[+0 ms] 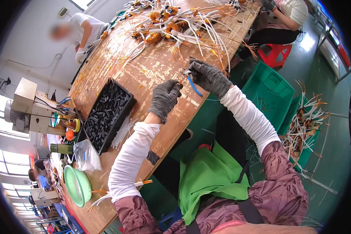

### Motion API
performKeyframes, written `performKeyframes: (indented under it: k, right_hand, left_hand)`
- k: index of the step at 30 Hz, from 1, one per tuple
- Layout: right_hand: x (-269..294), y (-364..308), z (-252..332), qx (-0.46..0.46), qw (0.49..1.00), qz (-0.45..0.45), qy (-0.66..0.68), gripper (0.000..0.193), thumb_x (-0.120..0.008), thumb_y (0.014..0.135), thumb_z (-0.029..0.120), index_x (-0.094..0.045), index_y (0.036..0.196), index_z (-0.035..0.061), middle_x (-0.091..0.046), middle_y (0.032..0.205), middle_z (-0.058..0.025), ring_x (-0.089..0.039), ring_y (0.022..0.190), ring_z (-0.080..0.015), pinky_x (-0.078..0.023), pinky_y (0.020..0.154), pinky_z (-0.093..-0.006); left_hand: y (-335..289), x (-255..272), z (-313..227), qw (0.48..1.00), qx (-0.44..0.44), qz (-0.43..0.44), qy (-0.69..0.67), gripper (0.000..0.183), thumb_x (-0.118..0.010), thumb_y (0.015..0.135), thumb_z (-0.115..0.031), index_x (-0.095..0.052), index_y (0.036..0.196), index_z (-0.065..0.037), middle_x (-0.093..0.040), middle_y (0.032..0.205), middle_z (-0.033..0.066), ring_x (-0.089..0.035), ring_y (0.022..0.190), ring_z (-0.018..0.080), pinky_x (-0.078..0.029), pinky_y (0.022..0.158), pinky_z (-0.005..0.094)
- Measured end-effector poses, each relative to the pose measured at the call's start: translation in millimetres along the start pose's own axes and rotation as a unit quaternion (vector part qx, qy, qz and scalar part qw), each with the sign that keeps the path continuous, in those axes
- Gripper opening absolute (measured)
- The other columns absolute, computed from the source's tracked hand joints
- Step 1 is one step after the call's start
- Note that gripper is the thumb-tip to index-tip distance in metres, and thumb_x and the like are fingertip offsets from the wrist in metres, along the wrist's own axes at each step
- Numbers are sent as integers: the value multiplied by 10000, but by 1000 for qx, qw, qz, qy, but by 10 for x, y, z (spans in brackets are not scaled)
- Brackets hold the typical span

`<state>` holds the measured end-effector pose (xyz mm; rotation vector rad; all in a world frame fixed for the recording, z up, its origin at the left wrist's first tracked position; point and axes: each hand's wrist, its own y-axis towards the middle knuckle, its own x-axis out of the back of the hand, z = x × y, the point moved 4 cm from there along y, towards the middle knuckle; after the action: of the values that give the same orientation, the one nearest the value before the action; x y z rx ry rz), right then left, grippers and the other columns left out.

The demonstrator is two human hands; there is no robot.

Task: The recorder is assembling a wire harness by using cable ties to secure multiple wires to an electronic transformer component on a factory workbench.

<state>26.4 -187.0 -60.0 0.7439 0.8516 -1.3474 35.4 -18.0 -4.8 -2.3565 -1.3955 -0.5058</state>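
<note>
Blue-handled pliers (pixel 194 86) sit clamped in our gloved right hand (pixel 213 78) at 1 o'clock from the view's centre, over the worn wooden table (pixel 138 80). Our gloved left hand (pixel 163 98) is apart from it at 11 o'clock, fingers curled, though we cannot tell whether they grip anything. At 9 o'clock a black tray (pixel 116 128) holds short black sleeves (pixel 103 113); at 12, copper toroidal coils (pixel 154 38) lie heaped.
</note>
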Motion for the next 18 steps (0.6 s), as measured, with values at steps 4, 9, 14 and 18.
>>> performKeyframes:
  k: [4, 9, 14, 18]
  right_hand:
    - [-93, -19, 5, 17, 1000, -14, -9, 178, -586, 852, 102, -584, 1028, 75, -622, 878, -47, -588, 718, -114, -486, 622, -251]
    - [-149, -96, 12, 31, 998, -37, -52, 182, -588, 847, 91, -587, 1029, 79, -622, 871, -45, -575, 704, -99, -475, 613, -238]
    - [-155, -132, 20, 47, 990, -39, -124, 214, -615, 833, 124, -594, 1043, 92, -631, 892, -23, -575, 748, -85, -462, 657, -227]
    - [-162, -129, -20, 57, 980, -60, -182, 240, -617, 834, 145, -590, 1066, 91, -637, 906, -12, -581, 787, -83, -455, 676, -220]
  left_hand:
    - [17, 39, 11, 1000, -25, -6, 1, 204, -543, 873, -189, -643, 927, -19, -594, 640, 49, -448, 462, 77, -378, 450, 224]
    - [8, 34, 12, 1000, -24, -11, 1, 206, -543, 872, -192, -642, 924, -19, -592, 635, 48, -452, 462, 78, -380, 453, 224]
    - [-4, 3, -27, 1000, -9, -3, 15, 219, -541, 873, -204, -641, 929, -18, -596, 639, 52, -462, 465, 82, -387, 457, 228]
    - [7, 10, 9, 1000, -6, -1, 4, 225, -544, 872, -212, -637, 938, -18, -599, 643, 56, -468, 468, 83, -388, 456, 230]
